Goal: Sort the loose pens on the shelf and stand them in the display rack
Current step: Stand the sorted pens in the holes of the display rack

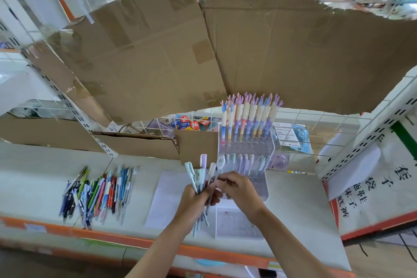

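You are picking one pen out of a bunch to stand it in the rack.

From your head camera: your left hand (195, 198) has its fingers curled round a bunch of pale blue and white pens (198, 178), and your right hand (239, 189) pinches one pen from that bunch, I think. Next, pull it free and drop it straight down into a free hole. The clear plastic display rack (246, 165) stands just behind your hands; its back row holds tall pens with purple tops, its front row short pale pens. A pile of loose mixed-colour pens (99, 194) lies on the white shelf (33, 187), well off to the left.
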